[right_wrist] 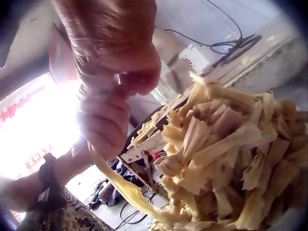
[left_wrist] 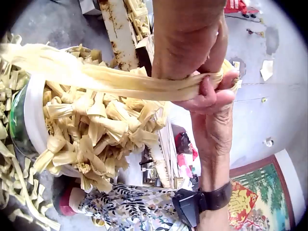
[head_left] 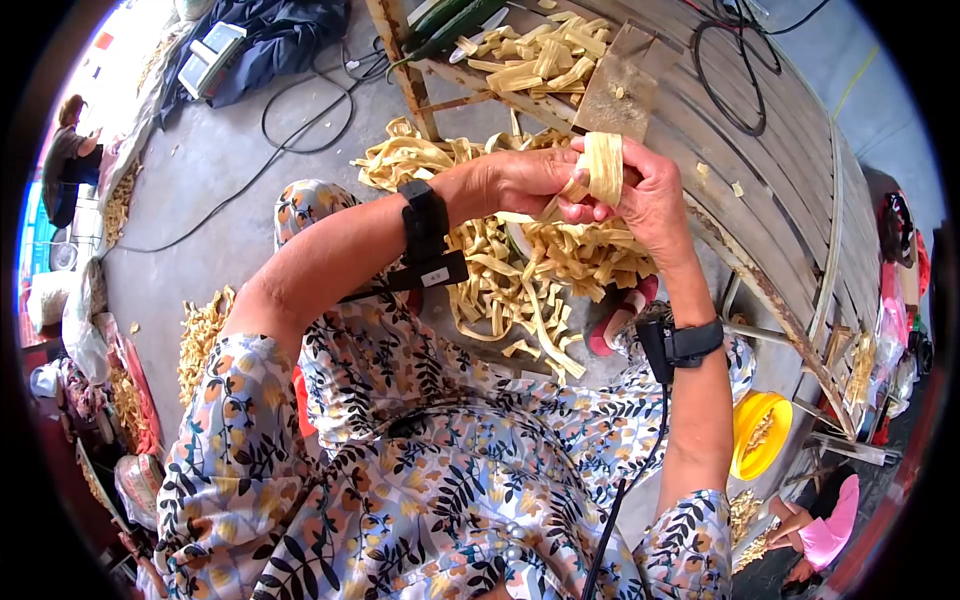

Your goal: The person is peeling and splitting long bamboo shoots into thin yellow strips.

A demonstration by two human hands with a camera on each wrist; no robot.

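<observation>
Both hands meet in front of the body over a bucket of knotted strips. A pale yellow tofu-skin strip [head_left: 604,168] passes between them, wrapped over the fingers of the right hand [head_left: 652,190]. The left hand [head_left: 535,182] pinches the strip close to the right fingertips. In the left wrist view a long tail of the strip [left_wrist: 120,84] stretches leftward from the joined hands. The right wrist view shows a tail of the strip [right_wrist: 125,190] hanging below the left hand [right_wrist: 103,122]. Some fingertips are hidden behind the strip and the other hand.
A white-rimmed bucket [left_wrist: 34,113] heaped with knotted strips [left_wrist: 115,125] stands below the hands. Loose strips [head_left: 490,290] lie around it. A slatted wooden table [head_left: 770,210] at the right carries more pieces [head_left: 550,55]. A yellow basket [head_left: 757,432] sits at lower right; a black cable [head_left: 215,205] crosses the floor.
</observation>
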